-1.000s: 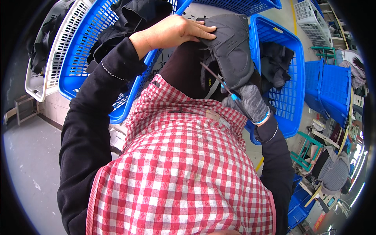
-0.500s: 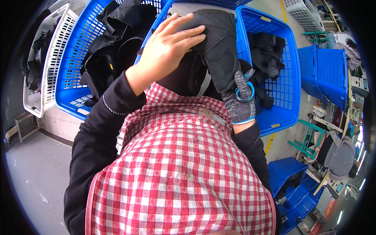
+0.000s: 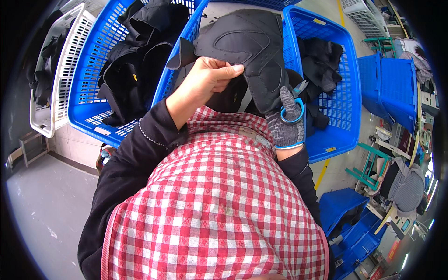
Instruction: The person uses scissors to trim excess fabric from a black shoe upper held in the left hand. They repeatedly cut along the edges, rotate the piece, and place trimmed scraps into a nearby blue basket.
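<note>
Above blue baskets [image 3: 322, 70], a black padded piece [image 3: 247, 42] is being pinched by the bare left hand [image 3: 205, 81]; the gloved right hand [image 3: 287, 123], gripping scissors [image 3: 294, 105], is clasping its edge. Fabric could be snagged by the blades.

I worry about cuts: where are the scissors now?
The blue-handled scissors sit in the gloved right hand, right of centre in the head view, against the black padded piece, before the right blue basket.
</note>
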`<state>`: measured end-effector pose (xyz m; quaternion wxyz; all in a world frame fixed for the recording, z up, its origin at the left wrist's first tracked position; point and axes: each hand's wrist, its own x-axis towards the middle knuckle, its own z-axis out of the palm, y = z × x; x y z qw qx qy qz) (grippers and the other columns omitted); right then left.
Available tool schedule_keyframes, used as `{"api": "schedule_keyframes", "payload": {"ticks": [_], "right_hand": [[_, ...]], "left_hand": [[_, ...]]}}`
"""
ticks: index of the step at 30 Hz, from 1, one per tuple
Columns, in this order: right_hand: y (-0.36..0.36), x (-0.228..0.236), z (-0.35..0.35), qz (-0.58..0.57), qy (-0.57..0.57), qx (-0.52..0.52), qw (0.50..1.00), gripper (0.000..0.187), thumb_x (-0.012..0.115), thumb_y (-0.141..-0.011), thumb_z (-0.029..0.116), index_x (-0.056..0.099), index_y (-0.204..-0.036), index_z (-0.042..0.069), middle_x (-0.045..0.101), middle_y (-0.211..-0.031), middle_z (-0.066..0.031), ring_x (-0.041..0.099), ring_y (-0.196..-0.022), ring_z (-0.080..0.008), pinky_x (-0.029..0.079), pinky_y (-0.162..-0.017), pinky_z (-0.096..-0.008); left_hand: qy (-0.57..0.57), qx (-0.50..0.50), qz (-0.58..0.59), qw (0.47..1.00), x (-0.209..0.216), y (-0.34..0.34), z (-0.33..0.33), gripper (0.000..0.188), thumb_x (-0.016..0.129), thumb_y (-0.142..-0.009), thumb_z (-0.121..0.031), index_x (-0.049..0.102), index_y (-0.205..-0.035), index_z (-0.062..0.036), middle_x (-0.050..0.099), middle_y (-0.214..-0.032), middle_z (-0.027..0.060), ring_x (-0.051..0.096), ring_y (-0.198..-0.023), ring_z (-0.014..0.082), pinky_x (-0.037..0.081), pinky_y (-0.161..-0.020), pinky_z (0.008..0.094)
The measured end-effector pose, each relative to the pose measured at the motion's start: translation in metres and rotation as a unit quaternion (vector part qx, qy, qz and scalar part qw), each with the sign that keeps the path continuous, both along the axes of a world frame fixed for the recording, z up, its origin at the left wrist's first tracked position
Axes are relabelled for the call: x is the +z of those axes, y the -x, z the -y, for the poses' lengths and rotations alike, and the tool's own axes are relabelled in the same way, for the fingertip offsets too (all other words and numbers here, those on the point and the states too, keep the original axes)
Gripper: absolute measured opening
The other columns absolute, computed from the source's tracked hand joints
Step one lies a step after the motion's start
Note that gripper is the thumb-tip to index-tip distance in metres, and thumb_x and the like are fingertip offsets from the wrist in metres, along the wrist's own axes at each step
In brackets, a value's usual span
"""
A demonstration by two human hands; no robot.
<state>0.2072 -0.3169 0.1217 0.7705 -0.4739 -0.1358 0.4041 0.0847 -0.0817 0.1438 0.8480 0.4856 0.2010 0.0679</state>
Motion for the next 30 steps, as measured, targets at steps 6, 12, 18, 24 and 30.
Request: {"api": "schedule_keyframes", "payload": {"ticks": [6,12,18,24,30], "right_hand": [[-0.012,0.011,0.003,-0.326,-0.194,-0.013,0.925,0.041,0.049,-0.110,0.012,0.047,-0.150,0.001,0.048,-0.158,-0.0153,0.053,-0.140,-0.0289,0.052,-0.113,-0.0441],[-0.013,0.012,0.001,-0.331,-0.160,-0.048,0.929,0.039,0.050,-0.109,0.011,0.049,-0.147,0.002,0.055,-0.150,-0.0162,0.059,-0.132,-0.0275,0.055,-0.107,-0.0426],[-0.040,0.063,-0.002,-0.158,-0.081,-0.091,0.980,0.043,0.063,-0.099,0.007,0.056,-0.140,-0.001,0.064,-0.136,-0.0180,0.065,-0.119,-0.0302,0.058,-0.099,-0.0447],[-0.094,0.113,0.002,-0.193,-0.109,-0.118,0.968,0.045,0.062,-0.100,0.010,0.055,-0.144,0.003,0.064,-0.133,-0.0173,0.068,-0.111,-0.0290,0.061,-0.093,-0.0413],[-0.054,0.053,0.021,-0.247,-0.093,0.035,0.964,0.028,0.066,-0.100,0.013,0.066,-0.125,0.000,0.072,-0.118,-0.0146,0.073,-0.100,-0.0255,0.063,-0.087,-0.0382]], "left_hand": [[-0.187,-0.159,-0.090,0.965,0.017,0.006,-0.014,0.026,0.075,-0.099,-0.028,0.077,-0.090,-0.0038,0.065,-0.074,-0.0028,0.049,-0.058,0.0012,0.033,-0.050,0.0209],[-0.644,0.148,0.164,0.732,0.028,0.006,-0.019,0.024,0.071,-0.091,0.004,0.074,-0.113,-0.0057,0.065,-0.096,0.0076,0.067,-0.076,0.0224,0.055,-0.068,0.0291],[-0.749,0.190,0.173,0.611,0.080,-0.017,-0.034,0.040,0.074,-0.082,0.004,0.075,-0.118,-0.0141,0.067,-0.118,0.0027,0.069,-0.101,0.0221,0.058,-0.074,0.0311],[-0.855,0.100,0.135,0.491,0.118,-0.049,-0.010,0.058,0.071,-0.082,-0.008,0.063,-0.138,-0.0183,0.045,-0.159,0.0156,0.044,-0.145,0.0351,0.033,-0.117,0.0473],[-0.898,0.186,0.127,0.377,0.104,-0.040,-0.010,0.034,0.074,-0.085,-0.014,0.068,-0.119,-0.0132,0.071,-0.121,0.0068,0.063,-0.124,0.0247,0.039,-0.110,0.0427]]}}
